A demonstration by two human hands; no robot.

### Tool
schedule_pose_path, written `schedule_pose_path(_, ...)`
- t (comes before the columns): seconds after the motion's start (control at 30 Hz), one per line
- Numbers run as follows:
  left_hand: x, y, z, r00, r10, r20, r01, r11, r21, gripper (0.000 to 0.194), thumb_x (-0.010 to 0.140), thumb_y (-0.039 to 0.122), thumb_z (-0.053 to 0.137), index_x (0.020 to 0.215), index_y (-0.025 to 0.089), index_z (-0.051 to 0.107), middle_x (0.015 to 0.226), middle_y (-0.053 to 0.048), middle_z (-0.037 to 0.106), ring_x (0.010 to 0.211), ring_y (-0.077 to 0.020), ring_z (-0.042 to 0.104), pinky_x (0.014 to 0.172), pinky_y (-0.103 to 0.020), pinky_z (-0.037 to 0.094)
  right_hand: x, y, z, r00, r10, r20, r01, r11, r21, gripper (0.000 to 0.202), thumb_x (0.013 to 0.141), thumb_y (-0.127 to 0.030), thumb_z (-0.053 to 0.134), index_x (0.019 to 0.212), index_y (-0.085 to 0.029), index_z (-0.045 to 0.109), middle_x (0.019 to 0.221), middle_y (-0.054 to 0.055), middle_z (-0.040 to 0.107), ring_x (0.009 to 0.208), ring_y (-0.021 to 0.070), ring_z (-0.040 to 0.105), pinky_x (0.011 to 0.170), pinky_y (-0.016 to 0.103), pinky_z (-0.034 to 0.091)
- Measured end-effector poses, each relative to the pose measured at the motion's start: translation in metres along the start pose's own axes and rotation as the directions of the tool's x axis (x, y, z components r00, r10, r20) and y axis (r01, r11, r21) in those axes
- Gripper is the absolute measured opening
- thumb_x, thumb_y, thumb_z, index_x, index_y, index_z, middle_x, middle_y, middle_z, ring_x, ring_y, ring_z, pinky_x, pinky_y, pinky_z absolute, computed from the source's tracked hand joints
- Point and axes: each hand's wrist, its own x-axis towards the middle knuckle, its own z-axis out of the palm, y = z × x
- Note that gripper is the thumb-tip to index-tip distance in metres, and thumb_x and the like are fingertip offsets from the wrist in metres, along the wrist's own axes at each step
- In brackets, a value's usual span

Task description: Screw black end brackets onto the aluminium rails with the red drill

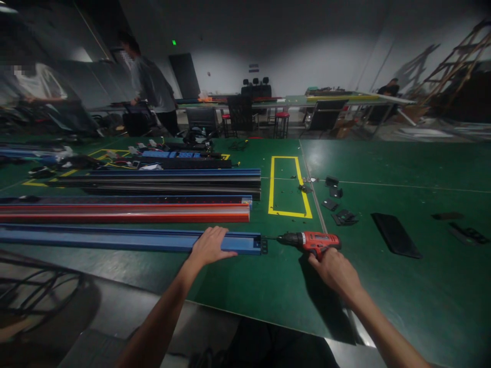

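Observation:
My left hand lies over the blue metal rail near its right end, fingers across the top and thumb along the near side, gripping it. A small black end piece sits at the rail's right end. In my right hand is a red and black cordless drill, held by its handle and pointing left. Its long thin bit reaches the rail's end at the black piece; whether the tip touches a screw is too small to tell.
Behind the blue rail lie an orange-red rail and several dark and blue rails. To the right are small black plates and a flat black panel. Yellow tape outlines a rectangle on the green table. People stand at the back left.

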Motion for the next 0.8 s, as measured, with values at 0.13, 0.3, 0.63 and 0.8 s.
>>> schedule_pose_path(0.13, 0.0008, -0.0001, 0.0008, 1.0, 0.013, 0.005, -0.013, 1.0, 0.013, 0.085, 0.082, 0.087, 0.062, 0.127, 0.014, 0.067, 0.121, -0.018, 0.074, 0.112, -0.0355, 0.068, 0.101, -0.047, 0.05, 0.0022, 0.0022, -0.003, 0.994, -0.043, 0.101, 0.055, 0.992, -0.116, 0.051, 0.098, -0.056, 0.043, 0.093, -0.011, 0.067, 0.087, 0.022, 0.071, 0.078, 0.0342, 0.073, 0.067, 0.04, 0.048)
schedule_pose_path(0.3, 0.0021, 0.0027, -0.0038, 0.999, -0.001, 0.034, 0.0, 0.999, 0.035, 0.085, 0.083, 0.086, 0.063, 0.129, 0.015, 0.067, 0.125, -0.017, 0.073, 0.114, -0.0349, 0.067, 0.102, -0.046, 0.049, 0.0037, 0.0056, -0.0016, 0.986, -0.083, 0.142, 0.105, 0.982, -0.156, 0.047, 0.1, -0.053, 0.046, 0.093, -0.012, 0.066, 0.088, 0.021, 0.07, 0.079, 0.0333, 0.074, 0.066, 0.038, 0.049)
schedule_pose_path(0.63, 0.0005, 0.0028, -0.0027, 0.999, -0.003, 0.035, 0.003, 1.0, 0.011, 0.083, 0.083, 0.084, 0.064, 0.129, 0.015, 0.066, 0.124, -0.018, 0.073, 0.116, -0.0353, 0.067, 0.102, -0.046, 0.049, 0.003, 0.0033, -0.0044, 0.991, -0.031, 0.132, 0.044, 0.994, -0.102, 0.054, 0.099, -0.057, 0.041, 0.097, -0.009, 0.066, 0.087, 0.023, 0.071, 0.079, 0.036, 0.074, 0.068, 0.043, 0.05)
schedule_pose_path(0.8, 0.0, 0.0015, -0.0014, 1.0, -0.01, 0.027, 0.01, 1.0, 0.0, 0.087, 0.084, 0.085, 0.063, 0.131, 0.012, 0.066, 0.126, -0.02, 0.072, 0.117, -0.0371, 0.066, 0.103, -0.049, 0.048, 0.0, 0.0035, 0.0027, 0.998, -0.056, 0.009, 0.057, 0.997, -0.047, 0.06, 0.096, -0.06, 0.036, 0.09, -0.009, 0.067, 0.082, 0.025, 0.069, 0.073, 0.037, 0.072, 0.065, 0.044, 0.048)
